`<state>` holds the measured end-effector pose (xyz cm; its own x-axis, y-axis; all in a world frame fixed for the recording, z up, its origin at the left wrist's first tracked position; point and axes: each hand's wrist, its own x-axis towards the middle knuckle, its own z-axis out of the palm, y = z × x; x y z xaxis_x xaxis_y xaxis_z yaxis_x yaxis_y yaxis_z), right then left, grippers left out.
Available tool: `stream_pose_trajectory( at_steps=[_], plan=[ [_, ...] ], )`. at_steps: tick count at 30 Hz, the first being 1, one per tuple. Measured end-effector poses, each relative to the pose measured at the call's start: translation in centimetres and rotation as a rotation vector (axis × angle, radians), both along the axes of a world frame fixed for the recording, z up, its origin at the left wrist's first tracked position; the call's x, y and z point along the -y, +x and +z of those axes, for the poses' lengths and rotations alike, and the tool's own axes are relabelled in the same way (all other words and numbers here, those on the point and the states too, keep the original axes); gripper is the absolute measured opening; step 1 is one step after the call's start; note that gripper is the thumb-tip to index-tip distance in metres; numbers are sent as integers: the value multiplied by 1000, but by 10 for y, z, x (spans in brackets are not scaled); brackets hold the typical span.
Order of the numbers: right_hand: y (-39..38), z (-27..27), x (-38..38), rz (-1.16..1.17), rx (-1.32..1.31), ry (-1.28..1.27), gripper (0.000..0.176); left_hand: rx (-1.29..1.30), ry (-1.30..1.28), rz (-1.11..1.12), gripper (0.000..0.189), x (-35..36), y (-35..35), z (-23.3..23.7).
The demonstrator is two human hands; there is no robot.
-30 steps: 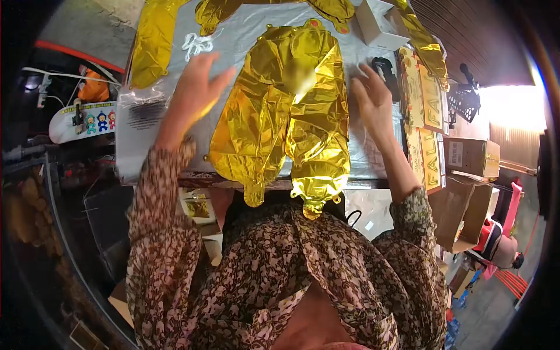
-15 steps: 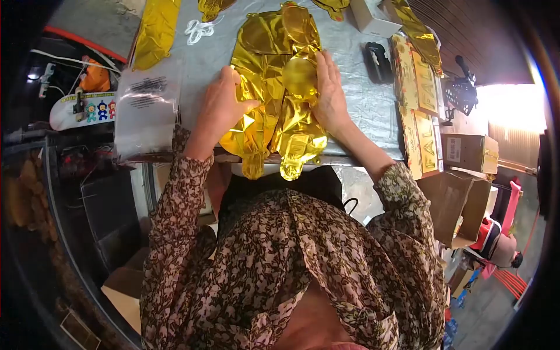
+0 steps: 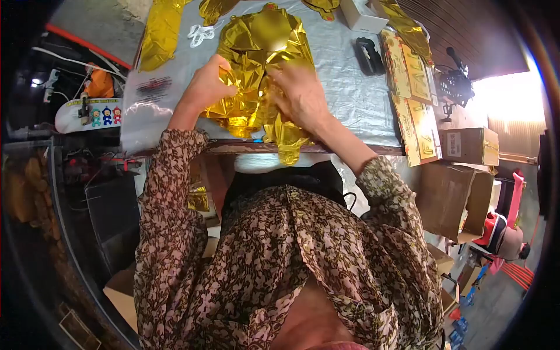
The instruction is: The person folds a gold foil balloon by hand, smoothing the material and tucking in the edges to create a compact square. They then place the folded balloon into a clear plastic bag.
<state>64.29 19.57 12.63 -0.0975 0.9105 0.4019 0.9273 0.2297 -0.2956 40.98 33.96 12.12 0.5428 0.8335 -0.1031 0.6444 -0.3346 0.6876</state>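
A flat gold foil balloon (image 3: 242, 105) lies creased on the table in front of me, its lower tabs at the near edge. My left hand (image 3: 204, 87) is at its left side, fingers curled round the edge and thumb over the foil. Over the right half of the balloon is my right hand (image 3: 303, 96), its fingers bent down toward the middle and smeared by motion. Its fingertips overlap the foil, and what lies under them is hidden.
More gold foil pieces (image 3: 158, 35) lie along the table's far side. White string (image 3: 201, 35), a black holder-like object (image 3: 370, 56), a white box (image 3: 363, 16) and printed packs (image 3: 411, 76) surround the balloon. Clear plastic (image 3: 140, 116) covers the left corner. Cardboard boxes (image 3: 455, 201) stand right.
My right hand has moved left from the balloon's right edge onto its middle. My left hand has shifted slightly left and up. The balloon's parts have been pushed about, its left tab now farther from me.
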Motion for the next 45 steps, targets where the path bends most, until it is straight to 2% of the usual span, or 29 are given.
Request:
stream_pose_trajectory(
  at_steps=[1, 2, 4, 5, 7, 9, 11, 13, 14, 16, 19, 21, 23, 25, 27, 28, 30, 31, 34, 35, 36, 38, 39, 40, 41, 42, 43, 44, 45],
  plan=[
    [4, -11, -5, -19, -24, -96, 35, 30, 6, -25, 62, -3, -2, -8],
    [12, -21, -13, -16, -25, -99, 35, 56, 4, -48, 63, -7, -5, -12],
    [31, -37, -17, -72, -265, -14, 16, 37, -26, -44, 58, -9, -8, -13],
    [32, -27, -13, -150, -530, 54, 11, 19, -55, -44, 53, -9, -9, -12],
    [64, -12, -13, -267, -850, -7, 13, -12, -73, -29, 54, -13, -10, -3],
    [101, 2, 3, -278, -1083, 57, 13, -44, -98, -8, 54, -15, -13, -5],
    [138, 1, 24, -417, -1028, -30, 15, 15, -15, -28, 54, -20, -17, -11],
    [138, 26, 44, -555, -380, -6, 21, 25, -8, -33, 54, -22, -18, -11],
    [134, 25, 47, -629, -467, -6, 32, 30, 0, -38, 54, -22, -17, -9],
    [121, 23, 55, -429, -144, 263, 43, 38, -21, -36, 55, -21, -12, -8],
    [68, 35, 41, -113, -161, 118, 48, 73, -45, -70, 55, -24, -9, -19],
    [41, 31, 19, -66, -123, 159, 47, 114, -26, -93, 56, -26, -7, -21],
    [30, 30, -14, -66, 9, 221, 48, 45, -27, -86, 57, -18, 1, -16],
    [24, 11, -54, -55, -79, 181, 50, 59, -42, -68, 58, -12, 6, -15],
    [15, -1, -81, -338, 118, -201, 55, 94, 11, -65, 62, -7, 8, -21],
    [19, -5, -90, -330, 120, -192, 55, 97, 19, -57, 62, -7, 10, -24],
    [25, -16, -99, -353, -7, -297, 54, 130, 17, -57, 58, 2, 15, -22],
    [30, -20, -99, -316, -11, -238, 42, 86, 9, -46, 56, 5, 17, -20],
    [48, -31, -101, -308, -38, -197, 31, 144, 27, -58, 54, 8, 19, -23],
    [51, -33, -100, -319, -84, -45, 27, 147, 26, -55, 54, 8, 19, -22],
    [56, -34, -97, -319, -82, -49, 27, 134, 20, -49, 53, 9, 19, -22],
    [69, -34, -94, -332, -574, -152, 27, 122, 15, -43, 52, 11, 20, -23],
    [76, -35, -90, -259, -684, -97, 24, 140, 27, -49, 50, 12, 20, -24],
    [84, -34, -87, -280, -886, -209, 22, 159, 40, -54, 49, 13, 20, -24],
    [87, -32, -83, -300, -1087, -325, 20, 161, 39, -52, 49, 15, 20, -13],
    [83, -30, -79, -277, -1233, -329, 16, 95, -37, -37, 49, 20, 19, 9],
    [84, -25, -72, -276, -1230, -327, 16, 30, -114, -21, 50, 23, 19, 20],
    [88, -17, -66, -208, -1167, -404, 17, -8, 47, -3, 43, 24, 18, 23],
    [90, -12, -63, -140, -1103, -480, 18, -6, 49, -2, 43, 24, 18, 28]
  ],
)
